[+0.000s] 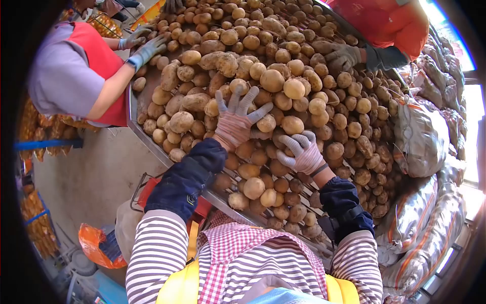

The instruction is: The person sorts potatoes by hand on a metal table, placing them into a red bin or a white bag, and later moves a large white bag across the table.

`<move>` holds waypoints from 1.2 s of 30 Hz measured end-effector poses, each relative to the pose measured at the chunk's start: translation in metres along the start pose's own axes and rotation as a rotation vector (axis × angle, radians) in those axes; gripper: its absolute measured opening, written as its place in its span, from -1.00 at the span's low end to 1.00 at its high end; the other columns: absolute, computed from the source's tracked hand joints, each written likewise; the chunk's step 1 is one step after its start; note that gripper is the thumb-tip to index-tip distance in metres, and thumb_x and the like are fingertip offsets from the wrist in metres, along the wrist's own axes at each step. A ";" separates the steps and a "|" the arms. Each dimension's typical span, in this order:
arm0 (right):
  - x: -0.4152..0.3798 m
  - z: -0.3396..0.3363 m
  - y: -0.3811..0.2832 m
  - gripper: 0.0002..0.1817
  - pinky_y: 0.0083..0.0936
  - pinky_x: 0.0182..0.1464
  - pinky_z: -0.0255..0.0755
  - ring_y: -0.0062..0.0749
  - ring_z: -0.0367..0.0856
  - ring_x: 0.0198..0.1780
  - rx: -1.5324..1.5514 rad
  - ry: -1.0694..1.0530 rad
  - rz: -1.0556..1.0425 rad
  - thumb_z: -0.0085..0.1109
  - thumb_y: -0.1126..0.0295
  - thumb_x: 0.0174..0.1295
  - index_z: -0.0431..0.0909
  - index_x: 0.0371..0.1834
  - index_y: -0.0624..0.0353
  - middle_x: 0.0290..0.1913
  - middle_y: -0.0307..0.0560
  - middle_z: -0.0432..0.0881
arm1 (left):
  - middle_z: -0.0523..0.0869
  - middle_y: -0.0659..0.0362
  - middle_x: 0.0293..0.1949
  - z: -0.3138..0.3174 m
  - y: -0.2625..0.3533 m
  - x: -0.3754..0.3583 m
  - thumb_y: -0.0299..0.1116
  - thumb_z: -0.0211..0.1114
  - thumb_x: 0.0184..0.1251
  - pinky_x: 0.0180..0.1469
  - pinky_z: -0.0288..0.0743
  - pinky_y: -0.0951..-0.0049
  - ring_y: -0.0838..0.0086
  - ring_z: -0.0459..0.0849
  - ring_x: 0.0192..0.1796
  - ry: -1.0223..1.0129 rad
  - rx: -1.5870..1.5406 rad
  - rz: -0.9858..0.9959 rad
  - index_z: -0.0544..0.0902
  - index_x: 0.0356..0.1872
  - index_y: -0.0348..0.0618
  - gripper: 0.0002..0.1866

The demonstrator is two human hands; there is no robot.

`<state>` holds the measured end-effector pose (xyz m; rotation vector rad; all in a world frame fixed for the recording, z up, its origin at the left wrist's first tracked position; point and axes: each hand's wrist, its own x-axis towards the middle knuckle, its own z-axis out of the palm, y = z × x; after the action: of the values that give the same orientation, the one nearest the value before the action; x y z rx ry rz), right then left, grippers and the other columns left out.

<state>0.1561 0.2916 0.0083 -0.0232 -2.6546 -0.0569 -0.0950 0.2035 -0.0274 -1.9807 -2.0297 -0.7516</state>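
Observation:
Potatoes (254, 188), brown, earthy and mostly round, cover a wide metal-edged sorting table in front of me. My left hand (237, 120), in a striped, pale-fingered work glove, lies on the pile with its fingers spread; a potato (266, 123) sits by its thumb. Just right of it and nearer to me, my right hand (306, 156), gloved alike, has its fingers bent around a potato, which they mostly hide. Beyond both hands lie larger round potatoes (294, 88) and a knobbly long one (218, 63).
A co-worker's gloved hands (147, 52) touch the pile at the far left. Another co-worker's gloved hand (343, 57) rests on it at the upper right. Full sacks (421, 136) are stacked along the right. The table's metal rim (152, 146) runs past my left forearm.

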 end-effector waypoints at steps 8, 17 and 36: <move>0.054 0.032 0.053 -0.70 -0.13 0.20 0.39 -0.36 0.47 0.07 -0.158 0.061 -0.083 0.31 0.24 0.02 0.62 -0.16 -0.51 0.00 -0.45 0.57 | 0.50 0.07 0.44 0.012 -0.054 0.071 0.04 0.62 -0.02 0.51 0.16 -0.36 -0.17 0.38 0.49 -0.012 -0.057 -0.097 0.67 0.30 0.67 -0.28; 0.145 0.069 0.158 -0.87 -0.02 0.02 0.56 0.01 0.63 0.12 -0.266 -0.088 0.475 0.23 0.37 0.28 0.72 -0.18 -0.13 0.04 -0.12 0.63 | 0.38 0.25 0.61 -0.027 -0.168 0.100 0.11 0.37 0.43 0.56 0.10 -0.40 0.05 0.35 0.59 -0.370 0.345 -0.506 0.28 0.60 0.68 -0.25; 0.046 0.030 -0.051 -0.75 -0.12 0.01 0.71 0.02 0.79 0.06 0.120 -0.968 0.597 0.29 0.30 0.25 0.78 -0.02 -0.06 -0.05 0.06 0.74 | 0.57 0.17 0.39 -0.014 0.060 -0.036 -0.18 0.39 0.31 0.51 0.13 -0.31 0.01 0.41 0.48 -0.333 -0.284 -0.120 0.69 0.20 0.21 -0.58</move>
<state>0.0999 0.2421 0.0011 -1.0317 -3.4434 0.4076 -0.0369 0.1637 -0.0201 -2.2858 -2.3602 -0.8204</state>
